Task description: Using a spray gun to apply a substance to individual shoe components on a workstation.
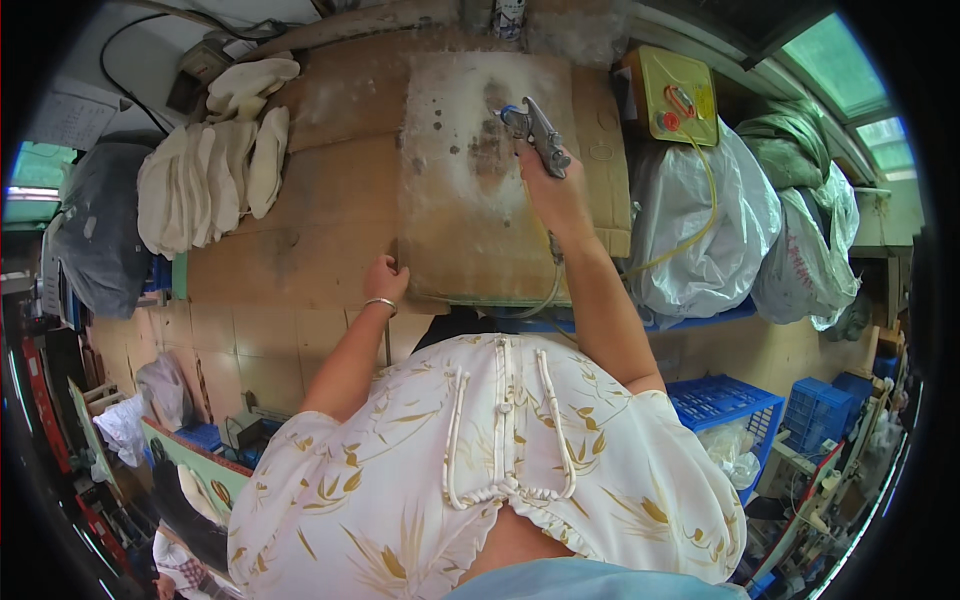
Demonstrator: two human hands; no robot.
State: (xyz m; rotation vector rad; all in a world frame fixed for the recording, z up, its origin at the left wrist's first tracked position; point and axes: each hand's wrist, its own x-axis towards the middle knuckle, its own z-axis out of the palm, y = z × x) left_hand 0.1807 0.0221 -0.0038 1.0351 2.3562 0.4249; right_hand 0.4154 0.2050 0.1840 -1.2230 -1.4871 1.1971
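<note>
My right hand (558, 200) is wrapped around the handle of a metal spray gun (545, 138), held over the stained cardboard sheet (470, 245) on the worktable. The gun points toward the far left, and a hose (548, 296) hangs below my hand. At the table's near edge, my left hand (387, 280) rests with its fingers curled in and nothing visible in them. Several cream, insole-shaped pieces (200, 185) lie in an overlapping row at the far left of the table, with more pieces heaped just behind them.
A yellow can (675, 90) with a yellow tube (712, 190) stands at the back right. Beside it bulge white plastic bags (700, 235). A dark bag (100, 230) sits left of the table. Blue crates (725, 405) are low on the right.
</note>
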